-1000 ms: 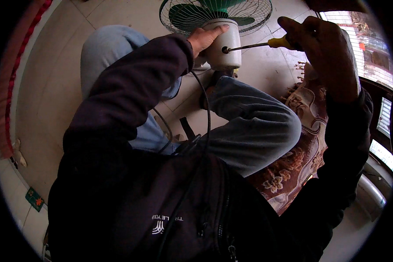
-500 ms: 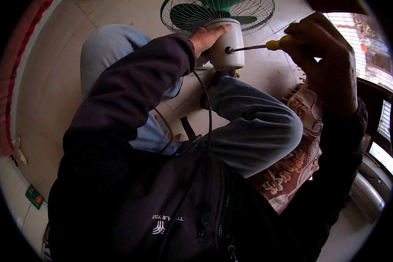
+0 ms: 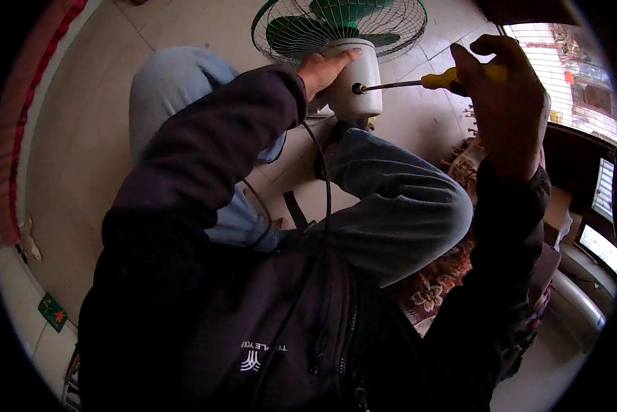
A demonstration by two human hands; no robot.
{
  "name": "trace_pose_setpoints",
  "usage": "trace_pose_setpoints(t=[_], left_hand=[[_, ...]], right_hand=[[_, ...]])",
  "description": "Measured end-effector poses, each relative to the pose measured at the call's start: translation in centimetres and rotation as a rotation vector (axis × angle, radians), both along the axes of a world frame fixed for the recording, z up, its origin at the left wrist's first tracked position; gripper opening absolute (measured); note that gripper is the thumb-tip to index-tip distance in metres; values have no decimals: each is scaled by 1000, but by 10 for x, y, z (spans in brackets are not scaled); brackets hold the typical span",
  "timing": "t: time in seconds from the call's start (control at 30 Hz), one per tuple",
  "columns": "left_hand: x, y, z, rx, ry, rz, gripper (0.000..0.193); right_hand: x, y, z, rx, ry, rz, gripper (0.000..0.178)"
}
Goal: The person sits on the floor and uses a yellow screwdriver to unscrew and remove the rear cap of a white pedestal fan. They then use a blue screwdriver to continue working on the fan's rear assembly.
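A table fan with green blades in a wire cage is at the top middle, its white motor housing turned towards me. My left hand grips the housing's left side, thumb laid across the top. My right hand holds a screwdriver by its yellow handle, with thumb and forefinger lifted apart from it. The metal shaft points left, and its tip meets a dark round hole in the housing; how deep it sits cannot be told. The far part of the fan is cut off by the picture's edge.
A black cord runs from near the fan across my lap and jacket. My bent jeans-clad legs flank the fan on the tiled floor. A brown floral cloth lies right of my knee. A red-edged curtain hangs far left.
My right hand has turned and its thumb and forefinger have come away from the handle. The fan sits slightly lower in view, with the screwdriver's tip still at the hole.
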State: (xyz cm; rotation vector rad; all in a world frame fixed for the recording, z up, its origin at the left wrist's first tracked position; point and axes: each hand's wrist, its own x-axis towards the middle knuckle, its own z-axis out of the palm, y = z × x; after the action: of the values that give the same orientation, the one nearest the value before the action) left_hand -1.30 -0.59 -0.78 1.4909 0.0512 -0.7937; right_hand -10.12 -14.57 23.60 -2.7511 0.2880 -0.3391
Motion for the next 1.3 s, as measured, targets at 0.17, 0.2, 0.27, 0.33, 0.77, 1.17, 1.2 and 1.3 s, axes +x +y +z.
trace_pose_setpoints(t=[0.17, 0.2, 0.27, 0.33, 0.77, 1.17, 1.2, 1.3], left_hand=[[-1, -1, -4, -13, -15, 18, 90], [-1, 0, -4, -23, -13, 7, 90], [0, 1, -3, -46, -10, -21, 91], [2, 0, -3, -12, 12, -28, 91], [-1, 3, 5, -34, -4, -22, 90], [2, 1, -7, 25, -42, -12, 98], [3, 1, -8, 20, -34, -20, 98], [3, 1, -9, -6, -16, -32, 97]], right_hand=[[-11, -1, -4, 5, -176, 161, 36], [-12, -1, -6, -14, -201, 180, 37], [-14, 0, -9, -56, -252, 213, 38], [-15, 2, -11, 15, -250, 156, 38], [-5, -14, 13, -111, 102, 359, 25], [-8, -19, 16, 40, 105, 485, 25], [-7, -24, 13, -79, 95, 502, 27], [2, -40, 8, -395, 49, 558, 32]])
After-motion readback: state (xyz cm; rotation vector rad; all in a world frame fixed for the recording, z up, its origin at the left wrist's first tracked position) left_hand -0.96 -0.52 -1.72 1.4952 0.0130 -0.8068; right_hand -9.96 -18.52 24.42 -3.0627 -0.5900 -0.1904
